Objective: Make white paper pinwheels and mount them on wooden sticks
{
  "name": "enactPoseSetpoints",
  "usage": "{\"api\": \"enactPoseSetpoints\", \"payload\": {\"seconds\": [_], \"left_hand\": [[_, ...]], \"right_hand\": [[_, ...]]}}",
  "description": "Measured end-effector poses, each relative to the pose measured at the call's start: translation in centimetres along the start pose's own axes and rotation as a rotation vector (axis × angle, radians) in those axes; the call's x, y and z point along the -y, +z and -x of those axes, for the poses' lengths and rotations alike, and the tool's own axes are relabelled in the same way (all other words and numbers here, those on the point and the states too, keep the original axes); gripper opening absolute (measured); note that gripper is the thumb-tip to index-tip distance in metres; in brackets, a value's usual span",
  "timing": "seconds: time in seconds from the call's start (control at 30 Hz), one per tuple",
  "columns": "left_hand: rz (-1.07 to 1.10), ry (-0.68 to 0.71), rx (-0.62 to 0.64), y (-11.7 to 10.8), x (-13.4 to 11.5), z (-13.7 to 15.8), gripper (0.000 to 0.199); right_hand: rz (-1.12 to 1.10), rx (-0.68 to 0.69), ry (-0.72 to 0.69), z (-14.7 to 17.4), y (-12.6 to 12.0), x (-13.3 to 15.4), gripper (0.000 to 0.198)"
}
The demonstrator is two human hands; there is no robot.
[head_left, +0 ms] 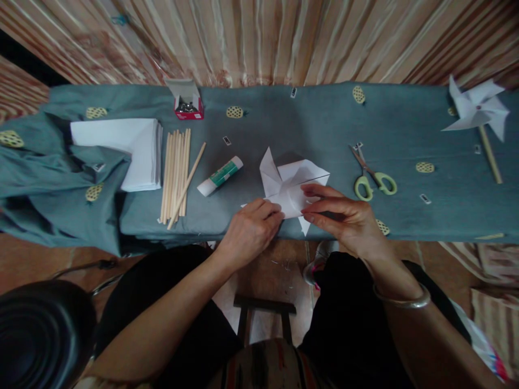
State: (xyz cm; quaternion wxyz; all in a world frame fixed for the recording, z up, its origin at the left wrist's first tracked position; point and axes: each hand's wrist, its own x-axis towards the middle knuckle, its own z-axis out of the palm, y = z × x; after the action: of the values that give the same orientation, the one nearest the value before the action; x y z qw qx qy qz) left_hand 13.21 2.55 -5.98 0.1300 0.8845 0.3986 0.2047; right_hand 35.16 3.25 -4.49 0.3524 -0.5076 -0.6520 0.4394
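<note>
A white paper pinwheel [298, 174], with some blades folded and no stick on it, lies near the front edge of the cloth-covered table. My left hand [255, 224] presses its lower left part with the fingers closed on the paper. On the right side, my right hand [338, 216] pinches a curled flap of the same pinwheel between thumb and fingers. Scissors [367, 172] with light green handles lie spread just right of it. To the left rests a glue stick [220, 176] with a green label. The paper under my fingers is partly hidden.
Several wooden sticks [175, 175] lie beside a stack of white paper [141, 154] on the left. An open red-and-white box [188, 105] of small metal pieces stands behind them. A pinwheel on a stick [479, 108] lies far right. Curtains [275, 43] hang behind the table.
</note>
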Motion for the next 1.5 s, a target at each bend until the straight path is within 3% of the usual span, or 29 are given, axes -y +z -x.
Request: {"api": "enactPoseSetpoints", "payload": {"seconds": [0.17, 0.37, 0.57, 0.87, 1.5], "left_hand": [[-0.016, 0.001, 0.006, 0.0, -0.1, 0.0, 0.02], [-0.005, -0.022, -0.013, 0.1, -0.2, 0.1, 0.019], [-0.002, -0.011, -0.025, 0.3, -0.1, 0.4, 0.034], [-0.01, -0.006, 0.017, 0.3, -0.2, 0.4, 0.029], [0.039, -0.077, 0.071, 0.1, -0.1, -0.1, 0.028]], "right_hand": [[-0.01, -0.074, -0.018, -0.4, 1.0, -0.4, 0.003], [0.167, -0.144, -0.025, -1.2, 1.9, -0.2, 0.005], [0.293, -0.163, -0.108, -1.7, 2.8, -0.6, 0.01], [0.328, -0.275, -0.123, -2.5, 3.9, -1.5, 0.007], [0.387, -0.256, -0.138, -2.0, 3.9, -1.2, 0.011]]}}
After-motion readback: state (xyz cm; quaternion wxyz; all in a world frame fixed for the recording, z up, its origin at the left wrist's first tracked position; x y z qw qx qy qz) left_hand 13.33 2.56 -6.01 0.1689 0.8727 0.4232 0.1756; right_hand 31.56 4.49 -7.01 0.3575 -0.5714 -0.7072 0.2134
